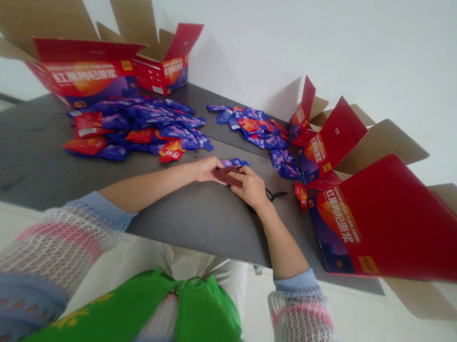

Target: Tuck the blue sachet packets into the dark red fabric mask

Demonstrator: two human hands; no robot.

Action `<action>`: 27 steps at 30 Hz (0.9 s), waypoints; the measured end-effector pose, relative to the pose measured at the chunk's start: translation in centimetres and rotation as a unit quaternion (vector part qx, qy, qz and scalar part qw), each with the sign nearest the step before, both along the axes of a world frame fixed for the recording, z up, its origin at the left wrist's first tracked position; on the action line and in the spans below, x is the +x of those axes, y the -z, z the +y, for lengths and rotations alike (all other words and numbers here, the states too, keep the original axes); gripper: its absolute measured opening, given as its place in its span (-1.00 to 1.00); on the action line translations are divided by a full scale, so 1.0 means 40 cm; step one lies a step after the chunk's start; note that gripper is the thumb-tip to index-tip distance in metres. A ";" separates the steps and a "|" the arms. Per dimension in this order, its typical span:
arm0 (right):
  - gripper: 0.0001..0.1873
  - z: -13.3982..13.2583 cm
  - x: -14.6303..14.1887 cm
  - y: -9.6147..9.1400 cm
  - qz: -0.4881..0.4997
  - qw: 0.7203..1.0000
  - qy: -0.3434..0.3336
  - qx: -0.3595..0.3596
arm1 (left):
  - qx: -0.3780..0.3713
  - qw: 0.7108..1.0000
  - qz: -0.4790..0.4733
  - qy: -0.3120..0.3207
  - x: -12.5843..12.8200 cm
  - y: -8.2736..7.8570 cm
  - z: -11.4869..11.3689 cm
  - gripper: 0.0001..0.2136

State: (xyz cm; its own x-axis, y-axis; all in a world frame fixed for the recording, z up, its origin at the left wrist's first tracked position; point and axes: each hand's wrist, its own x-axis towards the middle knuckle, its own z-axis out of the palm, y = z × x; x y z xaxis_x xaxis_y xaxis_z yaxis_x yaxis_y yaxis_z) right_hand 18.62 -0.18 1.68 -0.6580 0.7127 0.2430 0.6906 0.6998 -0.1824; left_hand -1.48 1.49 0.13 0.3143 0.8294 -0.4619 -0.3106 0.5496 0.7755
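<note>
Both of my hands meet over the middle of the dark grey table [193,210]. Between them is a flat reddish-brown item [228,177], its kind unclear and partly covered by fingers. My left hand [208,169] grips its left end with curled fingers. From the right, my right hand [251,186] closes round the other end. Just behind the fingers a blue-purple sachet [237,162] shows; whether it is held or lies on the table I cannot tell. A thin black strap-like thing [277,195] lies beside my right wrist.
A large heap of blue and red sachets [137,124] lies at left, a smaller pile [251,124] at back. Open red cartons stand at back left [97,76] and along the right [386,220]. A red sachet [301,194] lies by the right cartons. A white wall [254,41] rises behind.
</note>
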 end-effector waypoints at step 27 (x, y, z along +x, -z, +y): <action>-0.59 -0.025 -0.018 0.003 0.065 0.992 0.091 0.059 | 0.125 0.990 -0.023 0.061 -0.029 0.066 0.020 -0.72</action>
